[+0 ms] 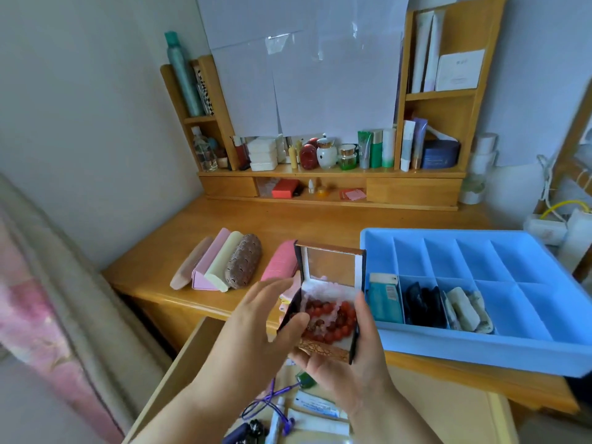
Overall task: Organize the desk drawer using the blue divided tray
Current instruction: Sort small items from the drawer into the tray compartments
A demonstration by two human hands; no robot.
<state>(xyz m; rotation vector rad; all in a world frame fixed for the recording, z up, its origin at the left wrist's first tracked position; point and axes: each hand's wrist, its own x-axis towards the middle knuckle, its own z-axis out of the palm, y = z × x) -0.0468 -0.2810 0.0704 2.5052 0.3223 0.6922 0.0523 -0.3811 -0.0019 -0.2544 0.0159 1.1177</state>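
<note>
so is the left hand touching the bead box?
Touching. In the head view the left hand's thumb lies on the open bead box's near-left edge, while the right hand cups it from below.

Soft, even daylight; faint shadows on the tabletop [288, 225]. Wide-angle bending warps the edges, and the nearer hands [256, 322] look slightly blurred.

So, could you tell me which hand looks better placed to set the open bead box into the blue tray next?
Probably the right hand. It cradles the bead box from below and is on the blue tray's side. The left hand only touches the box's left side with straight fingers.
</note>
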